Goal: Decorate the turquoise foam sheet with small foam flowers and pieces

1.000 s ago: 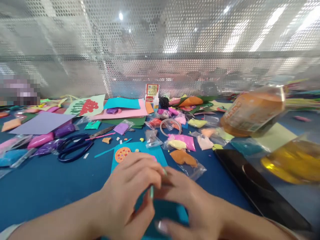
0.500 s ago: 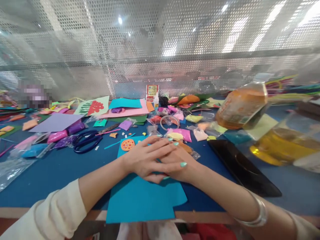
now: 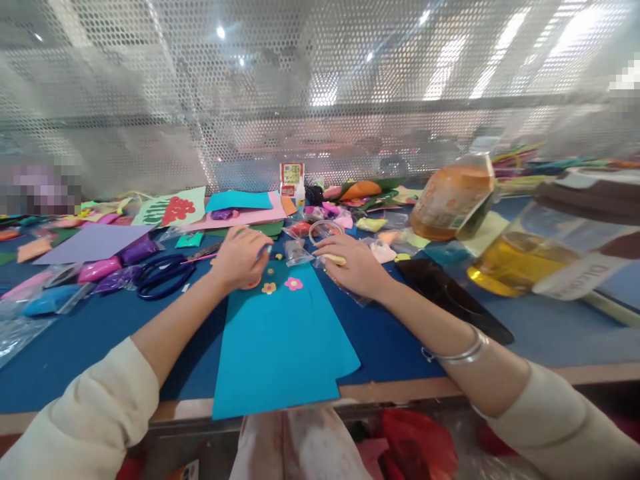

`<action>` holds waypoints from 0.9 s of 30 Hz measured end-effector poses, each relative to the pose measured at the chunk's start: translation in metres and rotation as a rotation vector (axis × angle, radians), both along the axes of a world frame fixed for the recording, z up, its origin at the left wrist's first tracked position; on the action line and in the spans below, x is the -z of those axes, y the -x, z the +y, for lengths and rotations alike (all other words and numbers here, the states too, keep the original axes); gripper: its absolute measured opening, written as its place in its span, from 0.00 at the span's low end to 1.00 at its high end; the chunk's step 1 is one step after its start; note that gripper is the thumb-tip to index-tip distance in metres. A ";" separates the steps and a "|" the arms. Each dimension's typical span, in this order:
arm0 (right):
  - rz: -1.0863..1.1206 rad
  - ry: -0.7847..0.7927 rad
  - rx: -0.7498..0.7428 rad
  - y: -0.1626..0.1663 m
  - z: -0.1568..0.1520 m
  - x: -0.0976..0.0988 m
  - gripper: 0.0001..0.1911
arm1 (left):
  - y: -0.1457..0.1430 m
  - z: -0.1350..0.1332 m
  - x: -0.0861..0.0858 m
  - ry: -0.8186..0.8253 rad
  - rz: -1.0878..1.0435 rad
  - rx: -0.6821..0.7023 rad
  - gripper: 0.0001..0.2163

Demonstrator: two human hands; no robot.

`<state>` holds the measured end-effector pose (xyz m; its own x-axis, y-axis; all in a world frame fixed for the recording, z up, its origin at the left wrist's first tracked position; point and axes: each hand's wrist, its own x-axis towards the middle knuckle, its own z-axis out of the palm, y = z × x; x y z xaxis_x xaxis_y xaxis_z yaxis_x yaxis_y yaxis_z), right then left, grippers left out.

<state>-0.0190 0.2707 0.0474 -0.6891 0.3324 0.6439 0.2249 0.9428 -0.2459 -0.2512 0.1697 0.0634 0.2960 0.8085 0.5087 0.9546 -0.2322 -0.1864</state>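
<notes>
A blue craft sheet [image 3: 280, 347] lies on the table before me, its lower edge past the table's front. Small flowers, one pink [image 3: 294, 284] and one orange-yellow [image 3: 269, 288], sit near its top. My left hand [image 3: 243, 259] rests over its upper left corner with loosely bent fingers, partly covering an orange round piece [image 3: 250, 283]. To the right of the sheet, my right hand [image 3: 355, 267] lies palm down with fingers stretched toward a clear packet [image 3: 297, 252]. A pale yellow piece [image 3: 334, 259] shows at its fingers. Neither hand visibly grips anything.
Dark blue scissors [image 3: 165, 275] and coloured clay packets lie left. Behind are paper sheets, a small glue bottle [image 3: 300, 196] and a clear ring [image 3: 326, 232]. Right are a black tray [image 3: 450, 300], a tilted orange-drink bottle [image 3: 453, 193] and a jug of yellow liquid [image 3: 530, 260].
My hands were laid one over the other above the sheet. They have parted, left hand to the left and right hand to the right, uncovering the flowers. The view has shifted slightly right.
</notes>
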 end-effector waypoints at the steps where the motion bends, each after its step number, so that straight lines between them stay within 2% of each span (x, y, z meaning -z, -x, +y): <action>1: -0.002 0.017 0.028 -0.001 0.003 0.000 0.12 | 0.010 0.001 -0.004 0.046 -0.011 -0.047 0.14; 4: -0.032 0.057 0.045 -0.002 0.005 -0.001 0.11 | 0.029 0.000 -0.015 0.158 -0.069 -0.162 0.12; 7: -0.137 0.104 -0.083 0.002 -0.001 -0.003 0.14 | 0.035 -0.003 -0.022 0.334 -0.176 -0.231 0.12; 10: -0.294 0.150 -0.163 0.007 -0.010 -0.003 0.19 | 0.036 -0.005 -0.019 0.546 -0.224 -0.278 0.15; 14: -0.398 0.100 -0.003 0.011 -0.013 0.001 0.23 | 0.040 -0.005 -0.012 0.605 -0.245 -0.291 0.19; 18: -0.393 -0.037 0.240 0.010 -0.004 0.008 0.26 | 0.044 -0.005 -0.012 0.624 -0.236 -0.290 0.19; 21: -0.356 -0.143 0.361 0.009 0.003 0.011 0.27 | 0.044 -0.006 -0.013 0.628 -0.261 -0.291 0.18; 24: -0.331 -0.209 0.389 0.010 0.005 0.011 0.27 | 0.041 -0.007 -0.012 0.650 -0.332 -0.273 0.18; 27: -0.286 -0.242 0.330 0.013 0.002 0.008 0.25 | 0.038 -0.006 -0.010 0.637 -0.391 -0.255 0.19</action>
<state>-0.0320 0.2724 0.0393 -0.7326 0.4269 0.5301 0.5477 0.8322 0.0868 -0.2896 0.1641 0.0732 -0.0423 0.9980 -0.0465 0.9617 0.0533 0.2687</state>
